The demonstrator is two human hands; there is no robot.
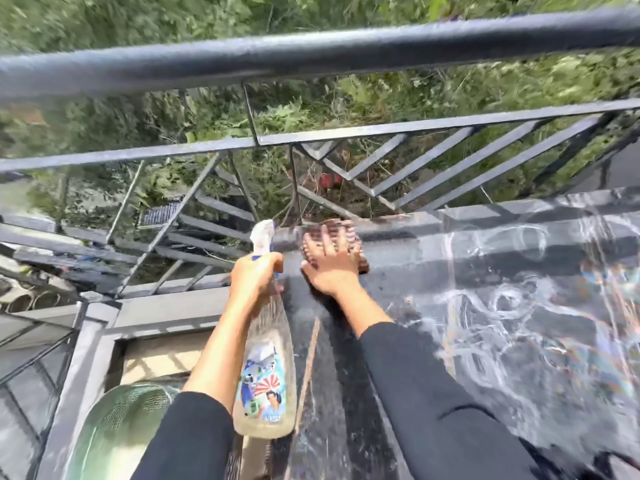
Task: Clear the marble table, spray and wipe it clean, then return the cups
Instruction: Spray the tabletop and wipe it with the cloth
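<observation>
Both hands worked at the far left corner of the dark marble table [467,341], whose black, white-veined top lay streaked with wet swirls and stretched away bare to the right. Beyond its far edge stood a black metal railing [311,53] with green plants behind it; a pale green woven chair seat [117,431] sat below the table's left edge. Black sleeves reached forward on both arms. Her right hand [332,268] lay flat, fingers spread, pressing a brown patterned cloth [349,233] onto the marble at the far edge. Just beside it, the left hand [254,278] was clenched round the neck of a clear plastic spray bottle [265,368], nozzle pointing away, base hanging toward the body.
</observation>
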